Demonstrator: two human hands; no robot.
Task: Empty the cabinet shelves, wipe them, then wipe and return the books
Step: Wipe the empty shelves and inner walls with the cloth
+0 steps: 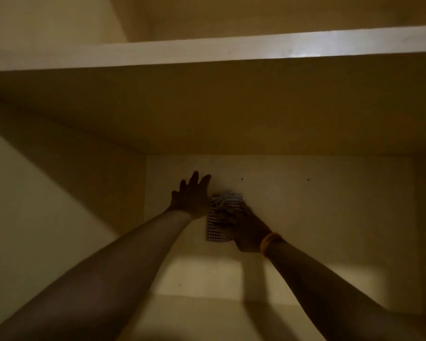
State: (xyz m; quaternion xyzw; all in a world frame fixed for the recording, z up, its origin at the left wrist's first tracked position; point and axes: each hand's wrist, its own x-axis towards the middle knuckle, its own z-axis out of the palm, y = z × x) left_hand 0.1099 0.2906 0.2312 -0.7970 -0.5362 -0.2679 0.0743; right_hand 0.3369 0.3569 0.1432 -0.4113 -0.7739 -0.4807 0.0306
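Spot: inside a dim cream-coloured cabinet compartment, both bare arms reaching deep in toward the pale back panel (317, 205).

Left hand: the left hand (191, 196) is up against the back panel with fingers straight and spread apart, holding nothing. Looks like it's flat on the panel, but it's too dark to say for sure it's touching.

Right hand: the right hand (244, 227) is laid over a small black-and-white checked cloth (215, 226), holding it against the back panel. Whether the fingers are curled round the fabric or just lying flat on it, honestly can't tell in this light. There's a yellow-orange band (269, 242) on that wrist.

Cloth: sits just right of the left hand, bunched up at the top near the fingertips, with a flatter bit hanging below and left of the right hand.

Shelves: a thick cream shelf board (231, 52) runs across overhead, and the lower shelf surface (207, 313) is under the arms, with a brighter patch of light where it meets the back panel.

Extras: two tiny dark dots on the back panel, up and right of the cloth.
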